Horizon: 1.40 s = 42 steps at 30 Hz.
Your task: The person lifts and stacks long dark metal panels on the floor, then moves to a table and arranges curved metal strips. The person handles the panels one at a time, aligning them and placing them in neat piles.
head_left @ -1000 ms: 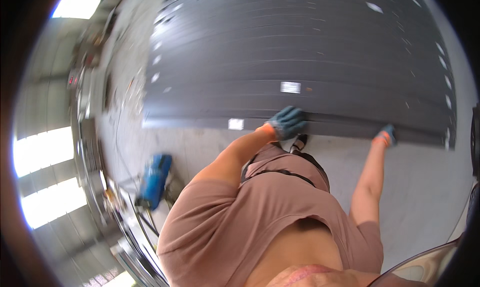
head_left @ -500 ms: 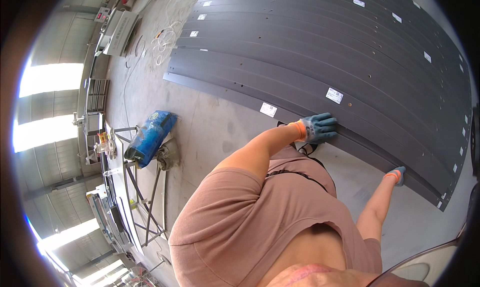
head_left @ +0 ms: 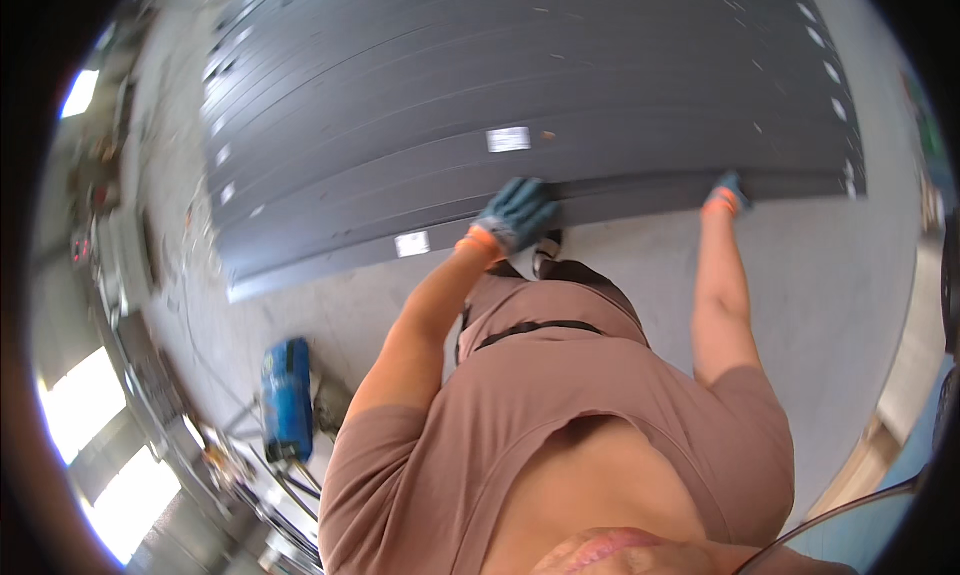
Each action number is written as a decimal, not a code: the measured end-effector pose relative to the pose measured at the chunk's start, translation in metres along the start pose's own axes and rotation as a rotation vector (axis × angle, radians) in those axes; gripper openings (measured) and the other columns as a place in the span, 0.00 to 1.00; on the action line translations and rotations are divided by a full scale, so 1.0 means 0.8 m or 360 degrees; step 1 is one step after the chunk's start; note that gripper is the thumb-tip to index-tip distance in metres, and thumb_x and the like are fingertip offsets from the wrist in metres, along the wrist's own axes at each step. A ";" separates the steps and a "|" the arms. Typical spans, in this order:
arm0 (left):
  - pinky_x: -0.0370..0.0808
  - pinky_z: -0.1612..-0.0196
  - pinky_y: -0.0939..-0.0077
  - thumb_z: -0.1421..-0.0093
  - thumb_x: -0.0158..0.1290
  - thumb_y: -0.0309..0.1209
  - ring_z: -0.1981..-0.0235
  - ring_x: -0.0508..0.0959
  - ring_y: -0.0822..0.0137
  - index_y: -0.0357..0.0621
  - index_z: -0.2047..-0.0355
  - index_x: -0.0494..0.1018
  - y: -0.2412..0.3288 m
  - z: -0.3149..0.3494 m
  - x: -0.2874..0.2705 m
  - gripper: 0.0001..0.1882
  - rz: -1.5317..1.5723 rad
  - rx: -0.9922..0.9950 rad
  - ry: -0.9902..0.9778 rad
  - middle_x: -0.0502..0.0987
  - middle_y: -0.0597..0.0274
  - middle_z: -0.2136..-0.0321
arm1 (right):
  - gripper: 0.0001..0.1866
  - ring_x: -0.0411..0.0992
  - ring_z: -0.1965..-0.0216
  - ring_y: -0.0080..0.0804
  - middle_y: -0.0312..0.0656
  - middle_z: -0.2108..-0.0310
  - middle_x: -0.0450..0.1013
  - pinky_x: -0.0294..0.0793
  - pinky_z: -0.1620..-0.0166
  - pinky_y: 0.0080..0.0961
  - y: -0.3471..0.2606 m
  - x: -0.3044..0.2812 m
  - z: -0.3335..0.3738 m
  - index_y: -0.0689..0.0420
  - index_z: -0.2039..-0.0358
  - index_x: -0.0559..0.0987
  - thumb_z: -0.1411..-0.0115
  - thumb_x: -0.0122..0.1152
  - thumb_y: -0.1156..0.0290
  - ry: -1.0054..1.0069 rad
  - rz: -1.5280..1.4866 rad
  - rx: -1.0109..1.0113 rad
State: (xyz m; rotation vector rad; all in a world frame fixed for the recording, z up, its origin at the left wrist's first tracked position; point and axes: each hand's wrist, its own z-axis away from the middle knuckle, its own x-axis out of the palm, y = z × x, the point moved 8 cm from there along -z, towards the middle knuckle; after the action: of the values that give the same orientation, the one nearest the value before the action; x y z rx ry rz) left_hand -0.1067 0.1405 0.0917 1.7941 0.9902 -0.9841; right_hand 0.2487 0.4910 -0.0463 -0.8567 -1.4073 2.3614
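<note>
1. Grey concrete floor fills the lower half of the head view; bright windows glare at the lower left edge of a workshop hall.
2. Dark grey panels lie flat on the floor in a wide stack of long strips, edges bent by the lens, covering the upper half of the view.
3. Nearest to the person lies the front strip, long and matte grey, its near edge just above the bare floor.
4. Left hand, in a blue glove with an orange cuff, rests on that strip's near edge, fingers curled over it.
5. Right hand, gloved the same, sits on the same edge farther right; its fingers wrap the edge, though whether they grip firmly cannot be told.
6. White rectangular labels mark the strips: one label above the left hand, another to its lower left.
7. Smaller white tags run along the stack's right end and its left end.
8. Blue machine stands on the floor at lower left, well apart from the panels.
</note>
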 end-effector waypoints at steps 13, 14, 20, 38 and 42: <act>0.65 0.35 0.41 0.44 0.61 0.38 0.39 0.71 0.43 0.41 0.43 0.73 0.003 -0.009 0.010 0.29 0.0015 0.0016 -0.0060 0.75 0.48 0.45 | 0.44 0.74 0.42 0.58 0.59 0.39 0.70 0.76 0.42 0.50 -0.029 -0.043 0.034 0.65 0.36 0.64 0.45 0.63 0.49 0.0471 0.0558 -0.0093; 0.65 0.34 0.40 0.44 0.61 0.38 0.38 0.70 0.42 0.40 0.43 0.73 0.002 -0.006 0.015 0.29 0.0029 0.0010 -0.0053 0.75 0.47 0.45 | 0.45 0.72 0.40 0.58 0.60 0.37 0.68 0.75 0.40 0.50 -0.030 -0.040 0.040 0.65 0.35 0.64 0.45 0.64 0.48 0.0430 0.0513 -0.0043; 0.62 0.33 0.36 0.44 0.63 0.41 0.36 0.68 0.39 0.42 0.39 0.70 -0.001 0.003 0.034 0.34 -0.0042 0.0011 -0.0110 0.72 0.43 0.42 | 0.51 0.72 0.41 0.60 0.60 0.39 0.67 0.75 0.41 0.52 -0.035 -0.045 0.055 0.59 0.32 0.58 0.48 0.70 0.45 0.0379 0.0490 -0.0007; 0.63 0.35 0.35 0.41 0.58 0.44 0.36 0.68 0.42 0.43 0.39 0.69 -0.004 0.006 0.044 0.32 -0.0018 0.0053 -0.0080 0.73 0.46 0.44 | 0.44 0.71 0.40 0.54 0.56 0.40 0.69 0.74 0.40 0.48 -0.015 -0.035 0.070 0.57 0.32 0.59 0.43 0.66 0.54 0.0549 0.0472 -0.0077; 0.66 0.36 0.39 0.44 0.60 0.39 0.40 0.71 0.44 0.42 0.47 0.75 0.001 -0.016 0.012 0.26 0.0098 -0.0044 -0.0020 0.76 0.48 0.50 | 0.30 0.76 0.49 0.42 0.44 0.51 0.77 0.76 0.48 0.42 0.010 -0.025 0.037 0.57 0.43 0.69 0.44 0.65 0.58 0.0451 0.0393 -0.0183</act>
State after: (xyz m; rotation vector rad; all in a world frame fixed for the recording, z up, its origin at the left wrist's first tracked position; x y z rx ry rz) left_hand -0.0993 0.1542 0.0877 1.7833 0.9308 -0.9382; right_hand 0.2470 0.4559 -0.0360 -1.4078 -1.3977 2.2265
